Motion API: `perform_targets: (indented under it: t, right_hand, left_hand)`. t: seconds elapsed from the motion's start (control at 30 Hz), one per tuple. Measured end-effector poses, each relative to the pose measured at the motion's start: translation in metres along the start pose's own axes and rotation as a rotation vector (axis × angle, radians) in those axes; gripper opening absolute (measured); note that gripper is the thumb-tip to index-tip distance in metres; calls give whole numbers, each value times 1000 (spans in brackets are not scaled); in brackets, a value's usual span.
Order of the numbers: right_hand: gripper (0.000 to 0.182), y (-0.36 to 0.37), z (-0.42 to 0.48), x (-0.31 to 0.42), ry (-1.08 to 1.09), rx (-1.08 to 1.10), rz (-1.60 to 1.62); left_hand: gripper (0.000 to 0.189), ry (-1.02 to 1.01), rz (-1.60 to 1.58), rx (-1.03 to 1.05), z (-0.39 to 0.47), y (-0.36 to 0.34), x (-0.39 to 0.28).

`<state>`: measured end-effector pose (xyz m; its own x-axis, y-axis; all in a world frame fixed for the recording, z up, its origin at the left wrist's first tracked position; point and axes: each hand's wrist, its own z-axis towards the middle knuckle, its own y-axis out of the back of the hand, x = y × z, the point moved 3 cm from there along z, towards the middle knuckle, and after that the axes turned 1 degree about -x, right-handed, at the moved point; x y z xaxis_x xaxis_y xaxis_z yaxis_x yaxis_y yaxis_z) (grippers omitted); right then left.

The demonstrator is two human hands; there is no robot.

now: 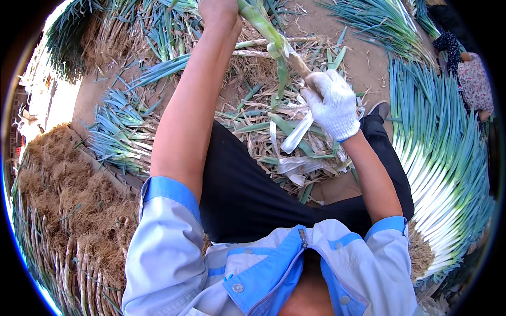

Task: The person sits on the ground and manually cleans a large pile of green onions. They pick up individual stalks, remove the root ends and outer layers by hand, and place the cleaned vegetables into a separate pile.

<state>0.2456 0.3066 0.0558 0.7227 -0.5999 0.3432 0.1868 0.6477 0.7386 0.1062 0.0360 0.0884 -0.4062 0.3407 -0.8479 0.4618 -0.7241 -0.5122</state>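
My right hand, in a white knit glove, is closed around the dirty lower end of a large Welsh onion. The stalk slants up and left, its green upper part passing beside my left hand. My bare left hand is cut off by the top edge, so its fingers are hidden and its grip does not show. A torn green leaf hangs down from the middle of the stalk. Below lie peeled leaves and dry husks, some white strips among them. Two unpeeled onions lie across roots behind the stalk.
Cleaned onions with white shafts line the right side. More green-topped onions lie at the upper right. Unpeeled, rooty bundles are stacked at the left, with a smaller pile beside my leg. Another person is at the far right.
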Motion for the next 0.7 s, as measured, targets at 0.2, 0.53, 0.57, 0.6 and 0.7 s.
perform_targets:
  t: [0.2,0.53,0.57,0.6,0.7]
  right_hand:
    - [40,-24,65,27,202,132,-266]
    - [10,-32,3,-3,-54,441,-88]
    - [10,-29,-4,-5,-123,583,-80]
    - [11,-20,-5,-6,-144,610,-25]
    - [26,12,26,10,-220,315,101]
  left_hand:
    - [22,132,115,28,-28,-14,-1]
    - [24,58,60,58,-1,-3,4]
    - [23,24,31,56,4,3,7]
    - [22,39,12,51,0,3,10]
    - [20,114,-45,69,-3,4,5]
